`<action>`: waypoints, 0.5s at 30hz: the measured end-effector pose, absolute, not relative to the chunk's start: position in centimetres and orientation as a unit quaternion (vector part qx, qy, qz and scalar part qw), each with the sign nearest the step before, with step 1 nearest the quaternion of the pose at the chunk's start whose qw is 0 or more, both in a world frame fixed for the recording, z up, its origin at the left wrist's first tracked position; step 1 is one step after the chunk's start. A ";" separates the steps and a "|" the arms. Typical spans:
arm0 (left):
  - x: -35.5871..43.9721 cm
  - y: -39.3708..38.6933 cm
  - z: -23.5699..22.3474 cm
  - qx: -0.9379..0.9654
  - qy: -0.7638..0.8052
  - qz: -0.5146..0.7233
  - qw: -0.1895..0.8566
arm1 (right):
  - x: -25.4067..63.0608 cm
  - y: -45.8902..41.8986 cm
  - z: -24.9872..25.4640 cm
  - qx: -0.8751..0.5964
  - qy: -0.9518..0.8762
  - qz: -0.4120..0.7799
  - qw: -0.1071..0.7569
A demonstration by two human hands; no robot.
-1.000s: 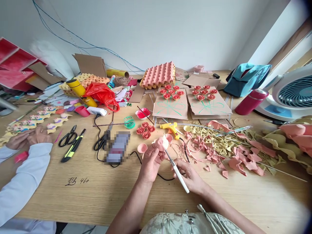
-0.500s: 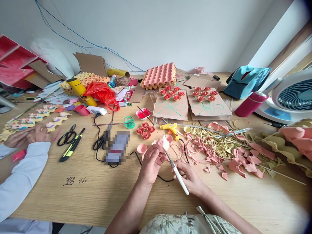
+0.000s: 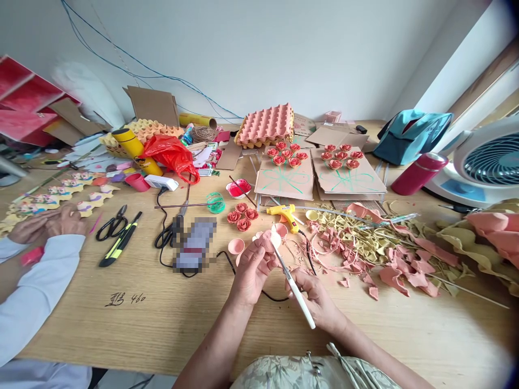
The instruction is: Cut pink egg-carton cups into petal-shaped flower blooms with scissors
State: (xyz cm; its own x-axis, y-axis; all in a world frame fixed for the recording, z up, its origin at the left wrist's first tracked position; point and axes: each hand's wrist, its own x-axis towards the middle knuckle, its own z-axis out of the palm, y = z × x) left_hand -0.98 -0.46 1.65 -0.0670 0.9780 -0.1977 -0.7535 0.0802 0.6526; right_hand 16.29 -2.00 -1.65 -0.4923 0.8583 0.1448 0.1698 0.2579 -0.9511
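Note:
My left hand (image 3: 252, 270) pinches a small pink egg-carton cup (image 3: 266, 239) in front of me. White-handled scissors (image 3: 300, 300) are gripped in my right hand (image 3: 314, 297), their blade tips against the cup's right edge. How far the blades are apart I cannot make out. Just beyond my hands lie loose pink cups (image 3: 236, 247), several red paper-pulp roses (image 3: 242, 216) and a yellow glue gun (image 3: 286, 216).
Pink and yellow scraps (image 3: 365, 243) spread to the right. Two cardboard pieces with roses (image 3: 284, 181) stand behind. Black scissors (image 3: 113, 224) and a box cutter (image 3: 121, 240) lie left, near a co-worker's hands (image 3: 65, 221). A glue-gun cord (image 3: 275, 299) runs under my hands.
The handle of the scissors has shifted very slightly down in my right hand. My left hand keeps the cup in almost the same place.

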 end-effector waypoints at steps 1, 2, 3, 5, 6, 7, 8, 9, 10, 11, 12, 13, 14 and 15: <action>-1.0 -0.5 1.7 0.174 0.322 0.656 0.660 | 16.3 -2.0 -1.7 -0.362 -0.711 0.492 0.350; -1.0 -0.5 1.7 0.174 0.322 0.657 0.659 | 16.3 -2.0 -1.7 -0.364 -0.710 0.492 0.348; -1.0 -0.5 1.6 0.173 0.323 0.658 0.658 | 16.3 -2.0 -1.7 -0.366 -0.710 0.490 0.348; -1.0 -0.4 1.5 0.173 0.323 0.658 0.658 | 16.3 -2.1 -1.7 -0.372 -0.713 0.481 0.350; -1.0 -0.4 1.5 0.173 0.323 0.658 0.658 | 16.3 -2.1 -1.6 -0.375 -0.715 0.474 0.351; -1.0 -0.4 1.4 0.173 0.323 0.658 0.658 | 16.3 -2.1 -1.6 -0.377 -0.718 0.468 0.352; -0.9 -0.4 1.4 0.173 0.322 0.659 0.658 | 16.3 -2.1 -1.5 -0.378 -0.719 0.465 0.352; -0.9 -0.3 1.3 0.174 0.321 0.659 0.658 | 16.3 -2.1 -1.5 -0.379 -0.720 0.463 0.351; -0.9 -0.3 1.3 0.177 0.319 0.659 0.658 | 16.3 -2.1 -1.4 -0.380 -0.721 0.462 0.351; -0.9 -0.3 1.4 0.180 0.316 0.660 0.658 | 16.3 -2.1 -1.4 -0.380 -0.720 0.462 0.351; -0.9 -0.3 1.4 0.185 0.313 0.660 0.657 | 16.3 -2.1 -1.4 -0.379 -0.720 0.464 0.351; -0.9 -0.3 1.4 0.190 0.310 0.662 0.655 | 16.3 -2.1 -1.4 -0.376 -0.718 0.470 0.349; -0.9 -0.3 1.5 0.197 0.308 0.665 0.652 | 16.2 -2.1 -1.5 -0.373 -0.716 0.479 0.345; -1.0 -0.2 1.5 0.204 0.307 0.668 0.646 | 16.2 -2.0 -1.5 -0.370 -0.713 0.490 0.340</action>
State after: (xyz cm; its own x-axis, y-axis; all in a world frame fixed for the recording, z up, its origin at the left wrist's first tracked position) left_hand -0.96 -0.22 1.53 -0.0817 0.9889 -0.1238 -0.7387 0.0233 0.6736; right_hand 16.20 -2.01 -1.51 -0.4953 0.8600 0.1227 0.1935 0.2469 -0.9495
